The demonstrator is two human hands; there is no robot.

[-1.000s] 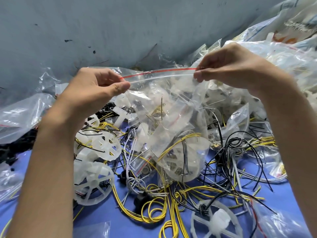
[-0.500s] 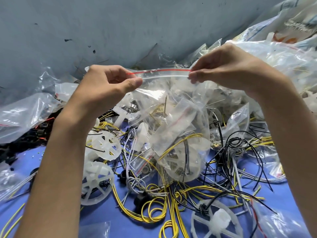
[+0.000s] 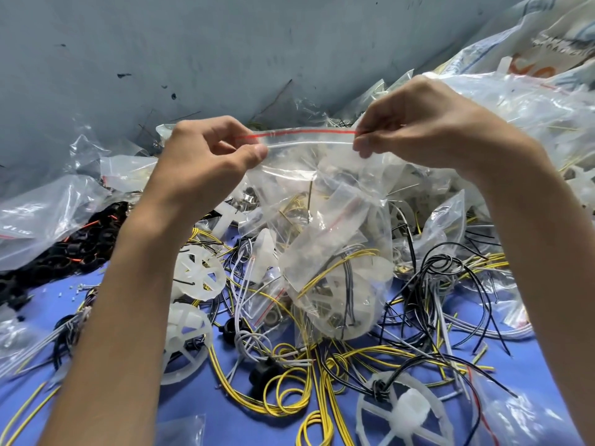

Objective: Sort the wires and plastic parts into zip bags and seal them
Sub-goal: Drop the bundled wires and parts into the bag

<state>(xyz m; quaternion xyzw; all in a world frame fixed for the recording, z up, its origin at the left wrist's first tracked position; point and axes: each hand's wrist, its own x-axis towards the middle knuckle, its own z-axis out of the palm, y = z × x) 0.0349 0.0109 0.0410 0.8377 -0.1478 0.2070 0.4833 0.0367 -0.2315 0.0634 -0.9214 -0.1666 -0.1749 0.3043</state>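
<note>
Loose wires: yellow wires (image 3: 283,397) coil on the blue table (image 3: 225,423) beside a white plastic wheel (image 3: 409,410).
Zip bag: the zip bag (image 3: 338,259) hangs above the heap, with a wheel and wires sagging in its bottom.
Left hand: the left hand (image 3: 206,159) pinches the left end of the seal strip (image 3: 309,138) between thumb and forefinger.
Right hand: the right hand (image 3: 418,130) pinches the right end likewise.
Seal: stretched taut between them; whether it is fully pressed closed is hard to tell.
Handling: thin film, soft and slippery, bottom-heavy but probably light; best held by the stiffer strip.
Beyond: filled bags (image 3: 531,101) heaped at the wall.
</note>
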